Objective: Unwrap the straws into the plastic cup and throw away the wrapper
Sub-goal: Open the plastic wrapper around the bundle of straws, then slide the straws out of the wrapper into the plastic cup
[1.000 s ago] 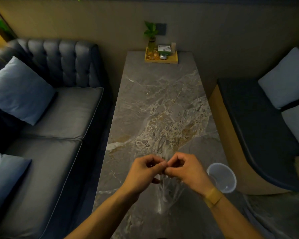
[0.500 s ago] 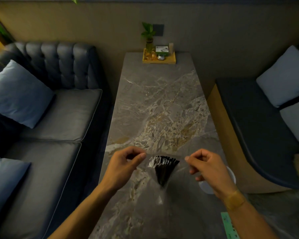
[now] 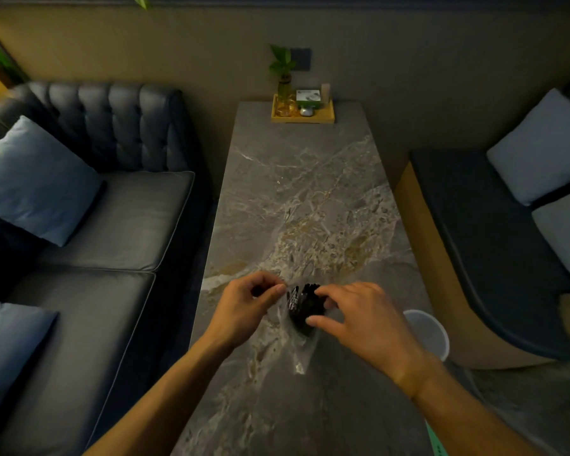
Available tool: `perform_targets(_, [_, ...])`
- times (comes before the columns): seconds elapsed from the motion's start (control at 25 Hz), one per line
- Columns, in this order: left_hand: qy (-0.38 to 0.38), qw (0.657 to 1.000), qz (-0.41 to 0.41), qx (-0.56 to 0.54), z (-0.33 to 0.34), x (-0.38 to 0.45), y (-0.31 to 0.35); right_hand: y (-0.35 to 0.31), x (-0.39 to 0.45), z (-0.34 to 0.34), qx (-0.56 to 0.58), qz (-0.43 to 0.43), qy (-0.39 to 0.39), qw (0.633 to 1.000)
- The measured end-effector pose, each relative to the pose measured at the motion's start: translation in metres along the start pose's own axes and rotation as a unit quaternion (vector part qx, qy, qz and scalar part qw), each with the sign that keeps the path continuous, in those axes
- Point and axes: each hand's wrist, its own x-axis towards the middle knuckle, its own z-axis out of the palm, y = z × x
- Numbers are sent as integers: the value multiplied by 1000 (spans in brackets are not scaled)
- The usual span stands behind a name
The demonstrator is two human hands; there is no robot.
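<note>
Two hands are working over the near end of the table [image 3: 297,179]. Your left hand [image 3: 244,307] is pinching the upper left edge of the clear wrapper [image 3: 301,352] between thumb and forefinger, the other fingers curled in. Your right hand [image 3: 359,320] is reaching into the open top of the wrapper, fingers spread and closing around the tips of the black straws [image 3: 305,307]; whether the grip is fully closed, I cannot tell. The straws are standing bunched inside the wrapper, fanned at the top, and the wrapper's lower end is tapering down towards you above the marble surface. The plastic cup [image 3: 430,334] is sitting just beside your right wrist, at the table's right edge, partly hidden by your forearm. At the far end of the table a yellow tray [image 3: 301,118] is carrying a small plant in a glass and some small items. A dark tufted sofa [image 3: 112,225] with blue cushions is flanking the table on the left, and a bench [image 3: 474,241] with pale cushions on the right.
</note>
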Motion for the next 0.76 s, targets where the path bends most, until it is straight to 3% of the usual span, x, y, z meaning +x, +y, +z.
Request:
perform_targets(0.16, [7,1000,11,-12,-2,6,-1,0,8,6,-9,9,24,1000])
perform_targets(0.32, [61,998,16,-14,9,3,-16,-3,17,11,-2,-5,59,998])
perform_targets(0.44, [-5,999,-2,-38,25,-11,-51,-3,29,11,25,-5,93,995])
perform_targets(0.52, [-56,998,-21,20,34,-18,-77,-5,38,9,65,25,94,993])
perform_targets(0.64, [-54,988,-4,145,39,-13,-109,-8,46,1,140,68,101,983])
perform_targets(0.76, [-42,980,-4,197,29,-5,-126,-3,48,-11,171,96,107,975])
